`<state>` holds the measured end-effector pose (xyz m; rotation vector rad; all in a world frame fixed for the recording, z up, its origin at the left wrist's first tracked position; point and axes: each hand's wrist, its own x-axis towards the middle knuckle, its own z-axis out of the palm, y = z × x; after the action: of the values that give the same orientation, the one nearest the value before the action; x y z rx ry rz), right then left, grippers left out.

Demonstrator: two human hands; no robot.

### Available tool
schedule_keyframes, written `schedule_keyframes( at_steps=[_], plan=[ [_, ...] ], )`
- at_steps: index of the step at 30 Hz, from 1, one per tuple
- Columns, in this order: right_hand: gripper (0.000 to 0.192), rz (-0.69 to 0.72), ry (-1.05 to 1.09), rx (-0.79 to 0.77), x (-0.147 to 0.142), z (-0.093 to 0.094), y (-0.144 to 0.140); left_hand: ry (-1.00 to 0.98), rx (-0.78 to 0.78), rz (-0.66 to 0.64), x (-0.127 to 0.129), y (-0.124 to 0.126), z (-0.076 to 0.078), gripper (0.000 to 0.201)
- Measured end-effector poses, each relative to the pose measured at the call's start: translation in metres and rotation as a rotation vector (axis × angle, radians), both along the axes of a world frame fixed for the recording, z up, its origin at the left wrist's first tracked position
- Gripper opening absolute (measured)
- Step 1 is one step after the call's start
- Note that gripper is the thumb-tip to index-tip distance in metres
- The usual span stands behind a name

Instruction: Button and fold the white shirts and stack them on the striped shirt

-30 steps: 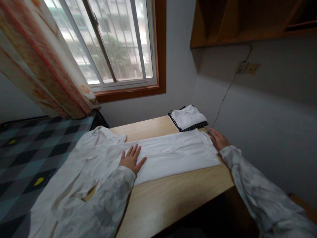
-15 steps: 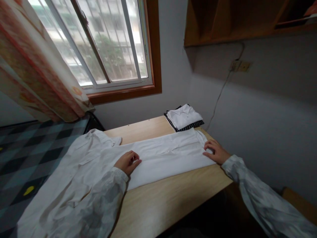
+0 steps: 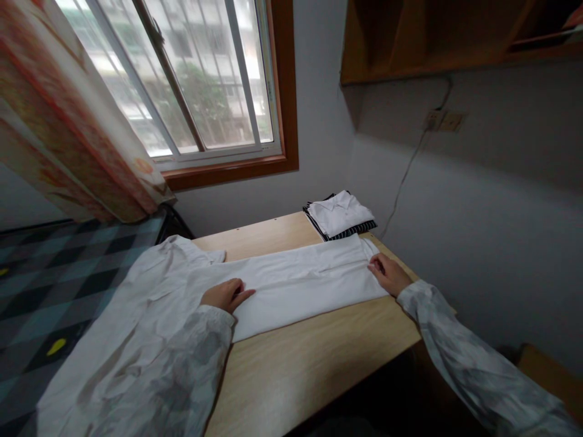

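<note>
A white shirt [image 3: 291,273] lies across the wooden table, its right part folded into a long flat strip. The wider, creased part spreads to the left, partly under my left sleeve. My left hand [image 3: 226,295] rests on the shirt near the middle, fingers curled and thumb apart, with nothing visible in its grasp. At the strip's right end, my right hand [image 3: 390,275] has its thumb and fingertips together on the cloth, pinching the edge.
On the table's [image 3: 291,370] far right corner sits a pile of folded clothes [image 3: 340,213], white on top of black-striped. A checkered surface [image 3: 95,261] stands on the left, beside a curtain [image 3: 77,121]. A cord [image 3: 403,182] hangs along the wall below a wooden shelf [image 3: 410,67].
My right hand has shifted slightly left and its fingertips have closed on the cloth edge. My left hand has slid a little left over the shirt.
</note>
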<state>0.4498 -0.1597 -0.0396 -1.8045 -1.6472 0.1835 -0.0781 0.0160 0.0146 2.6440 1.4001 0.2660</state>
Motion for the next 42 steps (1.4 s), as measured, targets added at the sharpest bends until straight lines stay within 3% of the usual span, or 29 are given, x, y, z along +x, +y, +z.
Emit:
schedule_keyframes(
  at_steps=[4,8,12,16,19,23,30,34,38,42],
  plan=[
    [0.027,0.017,-0.165,0.083,-0.004,0.009,-0.003,0.056,0.125,-0.026,-0.001,-0.006,0.011,0.044],
    [0.036,0.073,-0.312,0.126,-0.044,0.031,-0.004,0.008,0.189,-0.197,0.021,-0.029,0.014,0.045],
    [0.057,0.289,-0.34,0.114,-0.097,0.033,0.004,0.03,0.129,-0.418,0.049,-0.044,-0.007,0.066],
    [0.073,0.378,-0.327,0.0,-0.112,0.01,0.013,0.046,0.067,-0.432,0.05,-0.039,-0.034,0.074],
    [0.076,0.364,-0.343,-0.04,-0.097,-0.006,0.012,0.074,0.057,-0.373,0.038,-0.032,-0.045,0.078],
    [0.074,0.287,-0.416,-0.096,-0.07,-0.014,0.003,0.125,0.062,-0.237,0.015,-0.031,-0.047,0.079],
    [0.074,0.232,-0.517,-0.138,-0.049,-0.019,-0.008,0.243,0.006,0.009,-0.037,-0.031,-0.035,0.072],
    [0.076,0.176,-0.537,-0.124,-0.044,-0.028,-0.011,0.285,0.036,0.184,-0.07,-0.028,-0.018,0.064],
    [0.077,0.146,-0.539,-0.099,-0.052,-0.024,-0.008,0.269,0.075,0.409,-0.089,-0.031,0.004,0.062],
    [0.075,0.199,-0.526,0.007,-0.099,0.005,0.001,0.259,0.023,0.552,-0.089,-0.033,0.02,0.061]
  ],
)
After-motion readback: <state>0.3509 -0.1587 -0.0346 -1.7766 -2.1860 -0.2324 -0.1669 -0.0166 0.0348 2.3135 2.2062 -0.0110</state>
